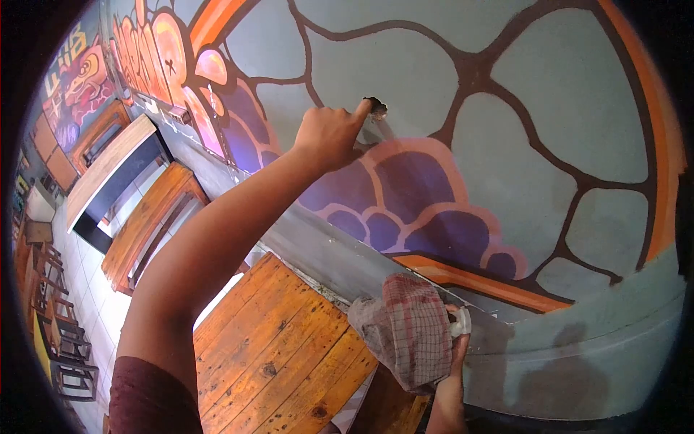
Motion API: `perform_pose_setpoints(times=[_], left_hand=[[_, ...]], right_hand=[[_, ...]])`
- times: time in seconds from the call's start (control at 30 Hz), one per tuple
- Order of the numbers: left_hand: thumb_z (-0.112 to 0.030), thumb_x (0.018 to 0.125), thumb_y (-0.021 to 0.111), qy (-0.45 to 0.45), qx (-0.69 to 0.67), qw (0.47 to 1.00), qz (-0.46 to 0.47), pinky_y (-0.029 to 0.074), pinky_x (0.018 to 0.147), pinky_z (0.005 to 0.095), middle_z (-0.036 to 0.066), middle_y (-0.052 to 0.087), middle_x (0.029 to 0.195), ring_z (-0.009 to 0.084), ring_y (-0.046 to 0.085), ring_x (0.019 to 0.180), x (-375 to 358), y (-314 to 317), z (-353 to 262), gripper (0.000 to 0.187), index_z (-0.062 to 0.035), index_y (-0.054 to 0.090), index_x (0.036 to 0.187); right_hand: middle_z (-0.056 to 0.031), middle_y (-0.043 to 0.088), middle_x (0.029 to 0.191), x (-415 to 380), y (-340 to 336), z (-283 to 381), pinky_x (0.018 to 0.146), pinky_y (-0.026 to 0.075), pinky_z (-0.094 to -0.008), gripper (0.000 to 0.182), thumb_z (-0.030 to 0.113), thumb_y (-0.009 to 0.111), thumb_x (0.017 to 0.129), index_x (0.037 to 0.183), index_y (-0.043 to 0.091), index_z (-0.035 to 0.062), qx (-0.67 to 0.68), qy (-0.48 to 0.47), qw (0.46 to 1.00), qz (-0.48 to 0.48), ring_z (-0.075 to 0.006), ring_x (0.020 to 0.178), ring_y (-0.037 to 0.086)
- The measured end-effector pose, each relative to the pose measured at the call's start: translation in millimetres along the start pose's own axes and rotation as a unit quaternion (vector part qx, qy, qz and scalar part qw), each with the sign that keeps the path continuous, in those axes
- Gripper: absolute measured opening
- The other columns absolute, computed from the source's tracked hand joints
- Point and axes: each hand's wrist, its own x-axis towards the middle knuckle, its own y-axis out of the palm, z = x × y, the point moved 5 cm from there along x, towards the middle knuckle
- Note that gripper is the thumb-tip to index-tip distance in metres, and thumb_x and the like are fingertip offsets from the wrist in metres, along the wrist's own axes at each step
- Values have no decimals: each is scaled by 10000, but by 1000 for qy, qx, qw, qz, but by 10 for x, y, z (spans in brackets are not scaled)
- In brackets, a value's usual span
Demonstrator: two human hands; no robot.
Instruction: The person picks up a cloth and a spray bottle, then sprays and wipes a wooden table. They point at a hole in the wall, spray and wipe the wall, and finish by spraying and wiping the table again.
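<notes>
Painted mural wall [434, 65] fills the frame; left hand [329, 134] presses a dark wad [376, 107] at upper centre, right hand [455, 340] grips a checked cloth [408, 329] and a small white object [463, 322], lower centre.

I see the painted wall [506, 108] closing off everything ahead; the left hand [329, 134] presses a dark lump [376, 107] against it; below, the wooden surface [275, 347] butts the wall; the right hand [452, 347], draped in checked cloth [408, 333], fills the gap beside it; open floor [94, 289] lies left.

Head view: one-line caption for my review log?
Left hand presses a dark tool against the mural; right hand holds a checked cloth.
</notes>
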Motion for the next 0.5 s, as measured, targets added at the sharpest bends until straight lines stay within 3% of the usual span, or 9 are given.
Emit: perform_pose_setpoints(times=[0.07, 0.17, 0.33, 0.5], left_hand=[[-331, 758, 756, -3, 60, 998, 31, 517, 602, 427, 115, 673, 763, 319, 681, 717, 22, 13, -16, 708, -160, 375, 1329], [-339, 759, 760, 20, 16, 1000, 6, 533, 637, 457, 121, 666, 744, 358, 676, 733, -77, -26, -70, 762, -177, 320, 1360], [-296, 742, 761, -10, -24, 999, 33, 535, 655, 455, 131, 670, 764, 360, 676, 768, -60, -83, -87, 764, -162, 330, 1359], [-261, 721, 762, -17, 3, 999, 43, 540, 673, 459, 144, 672, 774, 365, 672, 790, 99, 98, -26, 806, -165, 327, 1392]], right_hand=[[-75, 614, 1127, 0, -86, -12, 858, 529, -355, 405, 389, 407, 984, 1145, 595, 68, -72, -32, 997, -3, -194, 998, 621], [-72, 618, 1116, -38, -88, -24, 862, 532, -340, 414, 423, 427, 996, 1136, 595, 72, 44, 5, 999, 21, -189, 1014, 618], [-75, 604, 1146, 6, -391, -148, 869, 530, -358, 405, 407, 436, 992, 1179, 570, 73, -87, -80, 993, 18, -213, 1028, 611], [-68, 617, 1110, 32, -377, -162, 873, 524, -355, 378, 396, 446, 987, 1129, 596, 80, -53, -43, 998, 1, -209, 1009, 613]])
